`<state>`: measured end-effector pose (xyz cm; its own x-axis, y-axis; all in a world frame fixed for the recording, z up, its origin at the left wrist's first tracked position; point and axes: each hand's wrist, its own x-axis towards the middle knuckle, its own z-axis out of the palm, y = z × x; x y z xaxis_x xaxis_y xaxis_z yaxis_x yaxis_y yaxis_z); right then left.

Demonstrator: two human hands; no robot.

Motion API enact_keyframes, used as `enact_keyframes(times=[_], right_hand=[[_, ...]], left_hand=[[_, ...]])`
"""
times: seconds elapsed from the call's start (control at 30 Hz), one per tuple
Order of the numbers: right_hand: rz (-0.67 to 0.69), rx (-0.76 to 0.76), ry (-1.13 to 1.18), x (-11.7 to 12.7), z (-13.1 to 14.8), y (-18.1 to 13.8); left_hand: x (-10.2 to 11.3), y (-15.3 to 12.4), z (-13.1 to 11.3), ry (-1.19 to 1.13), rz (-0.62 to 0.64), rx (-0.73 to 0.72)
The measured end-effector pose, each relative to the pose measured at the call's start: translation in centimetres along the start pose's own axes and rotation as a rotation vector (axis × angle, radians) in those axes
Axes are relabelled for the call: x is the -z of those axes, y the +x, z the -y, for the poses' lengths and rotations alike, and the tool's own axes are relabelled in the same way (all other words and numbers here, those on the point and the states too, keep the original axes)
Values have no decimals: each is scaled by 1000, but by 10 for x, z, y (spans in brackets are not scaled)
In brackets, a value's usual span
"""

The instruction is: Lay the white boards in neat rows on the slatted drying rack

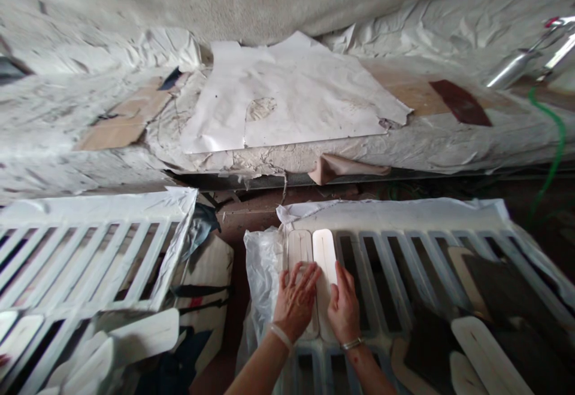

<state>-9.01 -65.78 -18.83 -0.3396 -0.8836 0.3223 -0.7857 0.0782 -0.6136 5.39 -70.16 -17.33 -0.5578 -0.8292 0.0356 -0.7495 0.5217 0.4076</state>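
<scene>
Two long pale panels with rounded ends and a thin centre line lie side by side at the near left of a slotted white rack. My left hand rests on the left panel, fingers stretched out and apart, reaching its right edge. My right hand grips the brighter white panel by its right edge, thumb on its face. The lower parts of both panels are partly covered by my hands. Beneath and beside them is the rack, with rows of dark slots.
Several similar pale panels and dark pieces lie over the rack's right side. A second slotted rack with loose panels stands left. Beyond is a paper-covered bench with a spray gun and green hose.
</scene>
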Motion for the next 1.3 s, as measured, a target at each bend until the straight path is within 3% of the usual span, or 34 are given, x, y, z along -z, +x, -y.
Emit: enact_keyframes(times=[0.2,0.5,0.8,0.9,0.97,1.03,1.17,1.3], right_hand=[[-53,2,59,3,-2,0],[-15,-17,50,-4,-10,4],[181,-95,-290,23,24,27],[213,-104,-351,55,33,23],[200,-118,-370,89,23,8],[166,-156,-413,132,-5,-17],[85,-298,-614,222,-89,-75],[121,-400,-723,272,-141,-109]], left_hand=[[2,-2,-1,19,11,-7],[3,1,-2,70,32,2],[-17,-2,-5,74,-88,-141],[-21,-1,-5,71,-98,-196],[-20,-2,-7,83,-102,-192],[-18,-3,-8,90,-103,-185],[-18,-3,-9,99,-110,-203],[-21,0,-7,123,-113,-228]])
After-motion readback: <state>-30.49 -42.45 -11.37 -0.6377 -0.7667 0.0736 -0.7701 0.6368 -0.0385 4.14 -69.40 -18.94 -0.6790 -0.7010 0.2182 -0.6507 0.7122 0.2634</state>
